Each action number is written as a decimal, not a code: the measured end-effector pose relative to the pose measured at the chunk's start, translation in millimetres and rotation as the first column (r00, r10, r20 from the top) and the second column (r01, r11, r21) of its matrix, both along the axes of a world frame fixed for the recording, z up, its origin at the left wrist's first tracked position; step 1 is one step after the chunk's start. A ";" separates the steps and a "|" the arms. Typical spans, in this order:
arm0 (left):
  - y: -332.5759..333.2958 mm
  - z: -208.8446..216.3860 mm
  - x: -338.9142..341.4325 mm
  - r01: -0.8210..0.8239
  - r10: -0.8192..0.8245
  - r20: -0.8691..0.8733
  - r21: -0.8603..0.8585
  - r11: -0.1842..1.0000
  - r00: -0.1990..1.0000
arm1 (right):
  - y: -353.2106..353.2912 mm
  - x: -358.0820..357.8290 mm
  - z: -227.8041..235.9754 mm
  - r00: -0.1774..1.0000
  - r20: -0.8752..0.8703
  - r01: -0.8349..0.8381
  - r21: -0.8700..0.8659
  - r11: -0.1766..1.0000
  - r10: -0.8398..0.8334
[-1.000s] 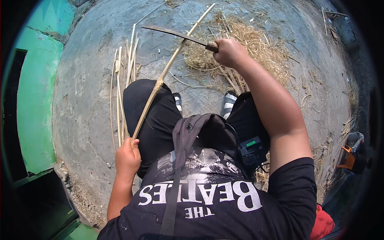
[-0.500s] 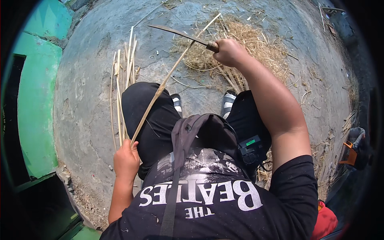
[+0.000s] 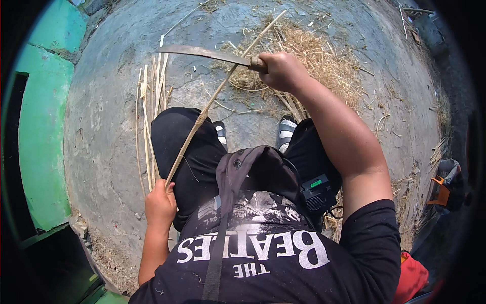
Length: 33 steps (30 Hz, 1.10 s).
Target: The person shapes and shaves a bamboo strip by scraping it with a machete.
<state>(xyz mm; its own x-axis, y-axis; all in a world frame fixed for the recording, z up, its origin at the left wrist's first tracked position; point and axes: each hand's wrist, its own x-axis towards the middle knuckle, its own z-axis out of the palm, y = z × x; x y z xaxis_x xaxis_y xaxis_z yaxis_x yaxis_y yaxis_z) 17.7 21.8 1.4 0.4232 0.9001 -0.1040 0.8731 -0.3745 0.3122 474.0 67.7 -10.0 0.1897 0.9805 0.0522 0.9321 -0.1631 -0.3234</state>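
Note:
My left hand (image 3: 160, 205) is closed round the near end of a long bamboo strip (image 3: 199, 121), which slants away to the far right across my left thigh. The strip has a darker node near its middle. In my right hand (image 3: 283, 72) is the wooden handle of a long knife (image 3: 205, 52) with a curved blade pointing left. The blade crosses the strip toward its far end and seems to touch it. Beside my left leg lie several pale bamboo strips (image 3: 146, 109).
A heap of thin straw-coloured shavings (image 3: 316, 61) lies on the grey concrete ground (image 3: 101, 126) beyond my feet. A green wall (image 3: 43, 137) stands at the left. At the right are an orange-handled object (image 3: 439, 193) and red cloth (image 3: 412, 278). A black box-shaped device (image 3: 319, 195) rests by my right thigh.
The knife has moved slightly left and nearer, and its blade now shows its broad side. The strip's far end has shifted a little right and farther away. My left hand stays nearly still.

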 end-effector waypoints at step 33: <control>11.9 -12.1 -8.9 0.075 -0.050 0.222 -0.104 0.992 0.974 | -2.1 9.5 15.5 0.975 0.076 -0.221 0.201 0.954 0.210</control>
